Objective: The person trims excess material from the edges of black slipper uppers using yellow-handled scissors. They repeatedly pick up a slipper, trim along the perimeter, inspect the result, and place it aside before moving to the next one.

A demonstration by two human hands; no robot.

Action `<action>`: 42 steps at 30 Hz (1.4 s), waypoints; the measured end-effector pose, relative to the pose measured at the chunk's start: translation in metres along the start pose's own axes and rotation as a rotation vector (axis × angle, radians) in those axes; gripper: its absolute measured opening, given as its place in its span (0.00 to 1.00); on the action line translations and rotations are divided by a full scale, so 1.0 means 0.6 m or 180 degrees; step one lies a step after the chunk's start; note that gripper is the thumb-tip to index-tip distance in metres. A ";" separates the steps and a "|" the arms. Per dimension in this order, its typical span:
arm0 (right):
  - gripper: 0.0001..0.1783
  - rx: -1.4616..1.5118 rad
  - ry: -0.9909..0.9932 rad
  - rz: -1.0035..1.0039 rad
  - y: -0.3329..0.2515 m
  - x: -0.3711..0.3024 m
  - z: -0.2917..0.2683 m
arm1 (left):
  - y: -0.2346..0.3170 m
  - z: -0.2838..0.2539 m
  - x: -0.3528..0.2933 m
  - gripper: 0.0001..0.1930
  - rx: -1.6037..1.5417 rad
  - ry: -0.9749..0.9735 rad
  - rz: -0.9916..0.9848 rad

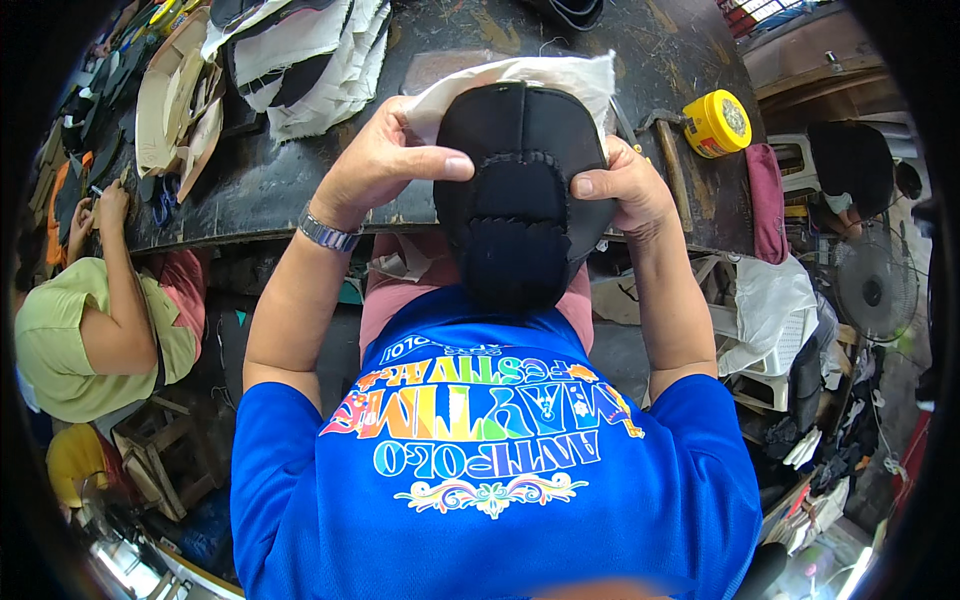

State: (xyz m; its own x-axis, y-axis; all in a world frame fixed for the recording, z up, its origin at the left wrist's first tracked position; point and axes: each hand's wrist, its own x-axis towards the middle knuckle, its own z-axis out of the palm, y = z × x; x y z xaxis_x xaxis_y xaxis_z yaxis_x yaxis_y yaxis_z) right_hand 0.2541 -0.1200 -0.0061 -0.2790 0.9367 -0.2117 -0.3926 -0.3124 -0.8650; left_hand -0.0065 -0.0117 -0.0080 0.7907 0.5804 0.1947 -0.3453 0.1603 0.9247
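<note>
A black shoe upper [525,200], with a seam down its middle and a darker stitched patch, is held up over my lap at the table's near edge. White cloth [570,75] with a frayed edge shows behind its far end. My left hand [392,160] is closed on the upper's left side, its thumb lying on the black surface and its fingers behind. On the opposite side my right hand [635,190] pinches the edge in the same way, its fingers mostly hidden underneath.
The dark worktable [420,30] carries a stack of white cloth pieces [345,80], tan cut pieces [175,110], a hammer [672,170] and a yellow tub [717,123]. A maroon cloth roll [767,205] lies at its right edge. A co-worker [90,330] sits at the left; a fan [875,275] stands right.
</note>
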 end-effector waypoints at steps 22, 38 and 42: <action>0.19 -0.0464 0.0645 -0.0480 -0.036 0.016 0.006 | 0.011 0.002 0.073 0.19 0.0345 0.0074 -0.0029; 0.26 -0.0130 0.0310 -0.0178 -0.037 0.018 -0.004 | 0.082 -0.044 0.083 0.23 0.1401 -0.1079 0.0297; 0.27 -0.0108 0.0442 -0.0042 -0.032 0.025 -0.011 | 0.074 -0.042 0.078 0.20 0.1567 -0.0860 0.0395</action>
State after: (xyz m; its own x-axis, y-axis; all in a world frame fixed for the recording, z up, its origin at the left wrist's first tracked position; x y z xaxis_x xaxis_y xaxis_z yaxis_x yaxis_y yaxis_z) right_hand 0.2634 -0.0991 0.0044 -0.1489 0.9543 -0.2590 -0.3651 -0.2965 -0.8825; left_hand 0.0024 0.0430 0.0341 0.8827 0.3362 0.3283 -0.2188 -0.3243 0.9203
